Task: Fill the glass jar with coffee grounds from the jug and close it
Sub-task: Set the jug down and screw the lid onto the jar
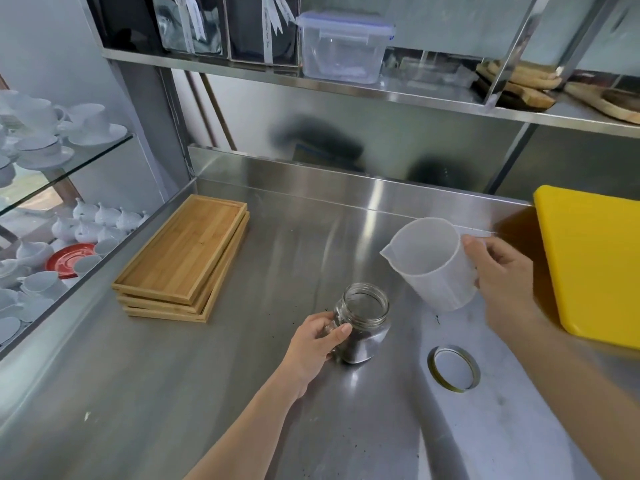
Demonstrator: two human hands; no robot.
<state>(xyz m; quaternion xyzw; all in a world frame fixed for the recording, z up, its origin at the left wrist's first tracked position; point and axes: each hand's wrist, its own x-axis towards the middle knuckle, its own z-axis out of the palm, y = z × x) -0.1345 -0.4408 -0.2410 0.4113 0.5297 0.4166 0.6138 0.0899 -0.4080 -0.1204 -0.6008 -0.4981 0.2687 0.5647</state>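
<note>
A glass jar (363, 320) with an open mouth stands on the steel counter (207, 393), dark coffee grounds filling its lower part. My left hand (317, 344) grips its left side. To the right, my right hand (502, 282) holds a translucent white plastic jug (429, 263) by its handle, roughly upright, spout toward the left, just above the counter and apart from the jar. The jug looks empty inside. The jar's round metal lid (453, 368) lies flat on the counter, to the right of the jar and nearer me.
A stack of wooden trays (187, 258) lies left of the jar. A yellow board (595, 265) leans at the right edge. White cups and saucers (52, 133) fill glass shelves at left. A clear plastic box (343, 46) sits on the overhead shelf. Scattered grounds fleck the counter.
</note>
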